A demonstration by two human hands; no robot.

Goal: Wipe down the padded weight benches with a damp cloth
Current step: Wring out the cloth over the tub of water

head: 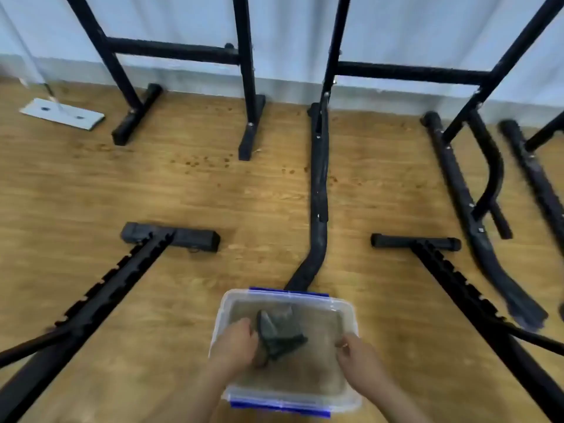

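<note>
A clear plastic tub (348, 309) with blue clips stands on the wood floor at bottom centre, holding murky water. A dark grey cloth (279, 332) lies bunched in the tub. My left hand (236, 346) is inside the tub, gripping the cloth's lower left end. My right hand (355, 354) hovers over the tub's right side with fingers loosely curled and nothing in it. Black bench frames with notched rails stretch to the lower left (100, 294) and lower right (464, 288). No padding is in view.
Black rack uprights (248, 74) and floor feet (319, 178) stand along the pale wall behind. A flat white mop head (61, 113) rests on the floor at far left. Small brown spots dot the floor near the middle.
</note>
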